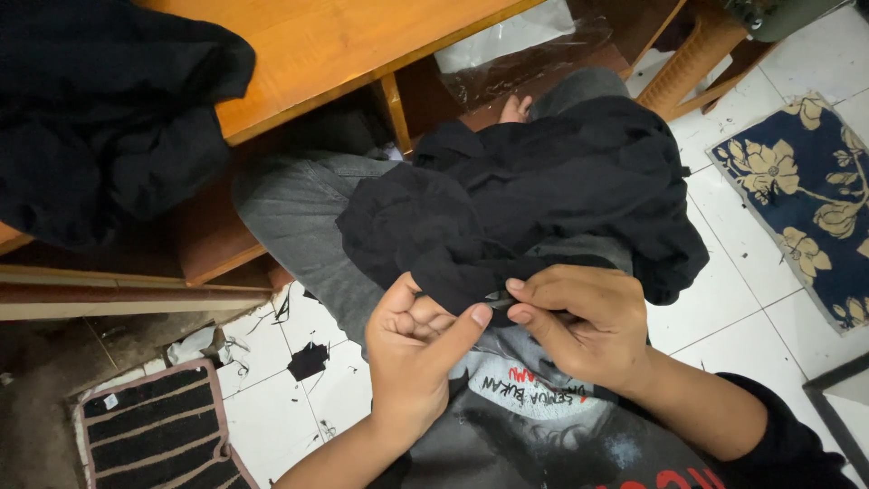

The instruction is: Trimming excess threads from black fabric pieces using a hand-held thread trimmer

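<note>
In the lower middle of the frame, the left hand point(418, 337) and the right hand point(579, 321) meet at the near edge of a crumpled black cloth garment point(525, 195) that lies heaped over the person's lap, spreading toward the upper right of the frame across grey-trousered legs point(290, 213). The left hand is curled closed, its thumb pressed along the fabric's hem, and the right hand is closed too, pinching the same edge between thumb and forefinger so that the two thumbs nearly touch. Something small and thin may be held between the right fingertips, perhaps a needle or a thread end, but the dark cloth hides it and I cannot tell. For fine work on an edge like this, it seems wise to keep the pinches close together so the short span of hem between them stays taut and flat, and to let the bulk of the garment rest on the lap rather than drag on the fingers. Turning the edge toward the light would help, since black on black gives little contrast. At upper left, a second dark bundle of cloth point(100, 109) lies on a low orange wooden bench point(344, 45). Black scraps point(308, 360) dot the white tiled floor point(724, 299), with a striped mat point(158, 430) at lower left and a blue floral rug point(810, 195) at right.
</note>
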